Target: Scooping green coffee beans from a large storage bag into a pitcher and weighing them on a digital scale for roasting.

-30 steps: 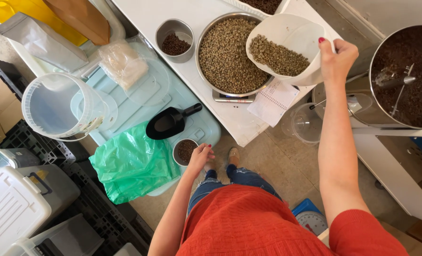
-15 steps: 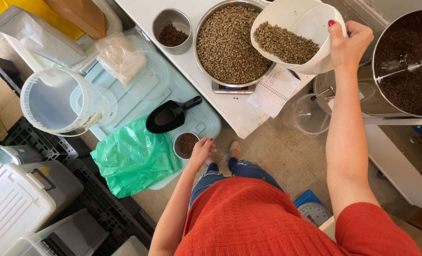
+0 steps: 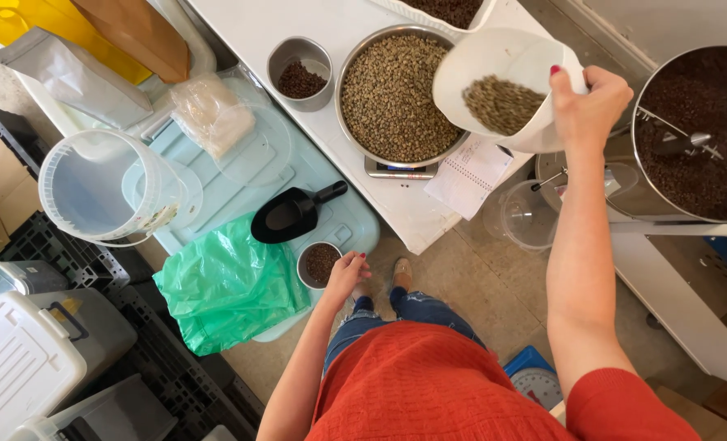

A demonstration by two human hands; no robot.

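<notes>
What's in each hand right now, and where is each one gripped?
Right hand grips the white plastic pitcher of pale green beans at its rim edge. Left hand rests against the rim of the small metal cup of dark beans; no clear grasp.

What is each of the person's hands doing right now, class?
Left hand: closed on the small metal cup of dark beans.
Right hand: gripping the tilted white jug of pale beans.

This looks like a small coffee roasting workshop. On the white worktop (image 3: pixel 298 24) a steel bowl of pale green beans (image 3: pixel 396 94) sits on a scale (image 3: pixel 402 169), with a small tin of dark beans (image 3: pixel 300 73) to its left. At the right, a round cooling tray of dark roasted beans (image 3: pixel 698 135) holds a stirring arm. Plastic bins, a black scoop (image 3: pixel 290 214) and a bucket (image 3: pixel 102 188) crowd the left.
</notes>
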